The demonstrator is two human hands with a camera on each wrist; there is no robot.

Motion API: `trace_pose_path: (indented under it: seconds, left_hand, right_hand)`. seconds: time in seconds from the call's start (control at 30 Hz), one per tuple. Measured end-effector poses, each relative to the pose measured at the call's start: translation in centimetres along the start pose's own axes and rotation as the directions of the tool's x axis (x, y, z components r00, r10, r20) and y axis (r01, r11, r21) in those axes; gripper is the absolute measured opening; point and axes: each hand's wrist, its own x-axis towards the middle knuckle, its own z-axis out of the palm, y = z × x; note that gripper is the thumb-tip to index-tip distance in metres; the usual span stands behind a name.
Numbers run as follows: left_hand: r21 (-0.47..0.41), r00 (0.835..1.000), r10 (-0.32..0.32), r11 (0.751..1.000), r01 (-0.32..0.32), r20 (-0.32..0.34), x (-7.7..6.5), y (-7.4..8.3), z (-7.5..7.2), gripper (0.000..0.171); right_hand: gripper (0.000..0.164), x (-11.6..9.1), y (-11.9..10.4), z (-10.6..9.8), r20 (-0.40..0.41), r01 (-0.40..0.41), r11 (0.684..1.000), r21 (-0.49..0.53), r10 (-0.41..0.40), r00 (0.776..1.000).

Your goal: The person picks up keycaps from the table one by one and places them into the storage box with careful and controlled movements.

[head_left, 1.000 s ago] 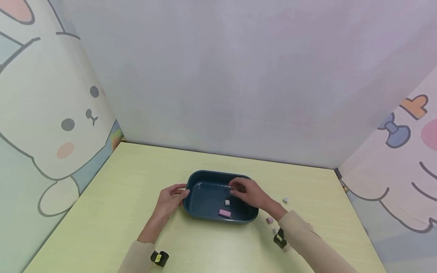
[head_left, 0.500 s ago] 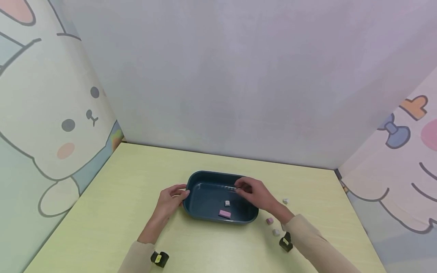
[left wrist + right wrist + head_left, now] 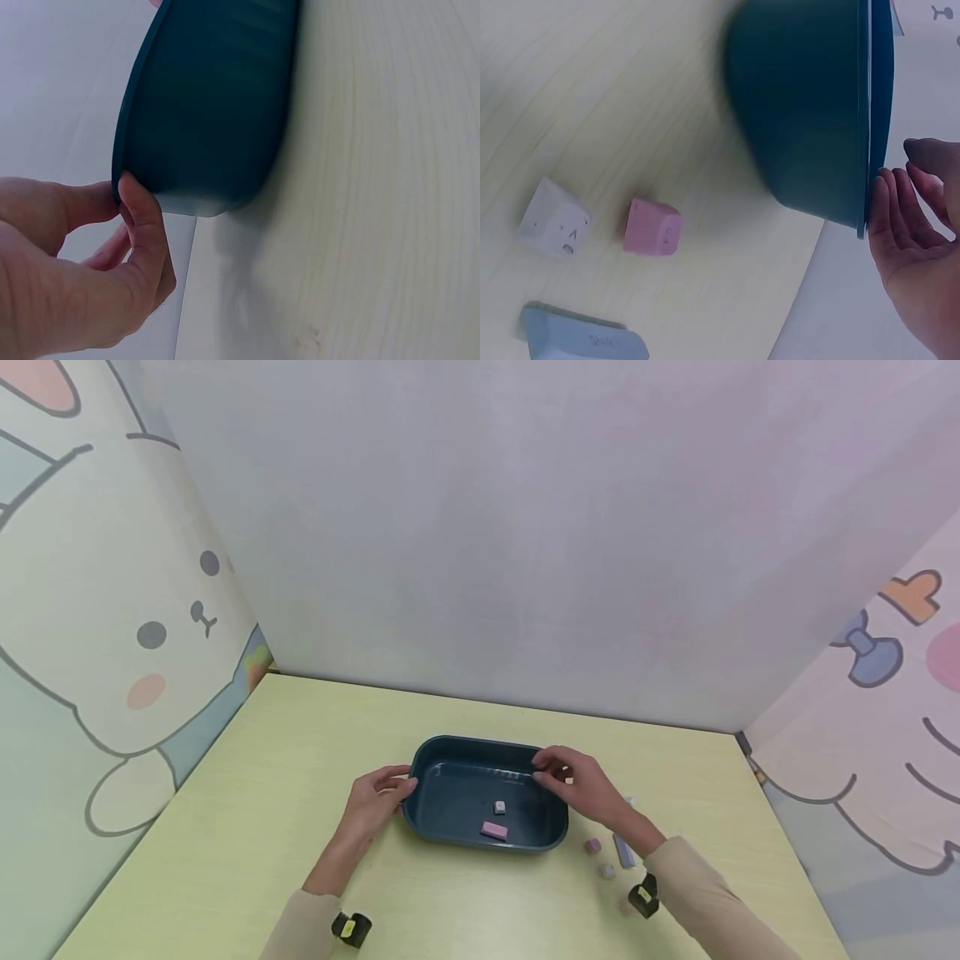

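A dark teal plastic basin [image 3: 450, 789] stands on the table. My left hand [image 3: 369, 803] pinches its left rim between thumb and fingers, seen closely in the left wrist view. Inside the basin lie a white keycap [image 3: 499, 807] and a long pink keycap [image 3: 494, 831]. Over at the far right corner, my right hand [image 3: 581, 783] has its fingertips right at the rim. Its thumb stands apart from the rim in the right wrist view, and nothing shows between the fingers. Beneath that arm lie a small pink keycap [image 3: 652, 227], another white keycap [image 3: 555, 217] and a long blue keycap [image 3: 585, 337].
The pale yellow table [image 3: 315, 727] ends at a plain light backdrop [image 3: 480, 568]. Side panels carry cartoon figures [image 3: 112, 610]. One more pale keycap [image 3: 630, 801] shows partly behind the right forearm.
My right hand has moved right, from over the basin's inside to its right rim. The blue keycap on the table has come into sight. My left hand and the basin stay put.
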Motion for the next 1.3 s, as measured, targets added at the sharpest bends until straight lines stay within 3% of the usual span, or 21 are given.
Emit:
trace_pose_path:
  seconds: [0.53, 1.3]
  left_hand:
    - [-0.009, 1.000, -0.001, 1.000, 0.001, 0.007, 0.0, 0.0, 0.0, 0.038]
    - [-0.004, 1.000, 0.005, 1.000, -0.005, 0.002, -0.3, 0.3, 0.0, 0.037]
  right_hand:
    - [0.025, -0.8, 0.8, -1.9, -0.058, -0.042, 0.999, -0.011, 0.042, 0.997]
    - [0.016, -2.5, 2.2, -3.6, -0.140, -0.095, 0.995, -0.034, 0.089, 0.986]
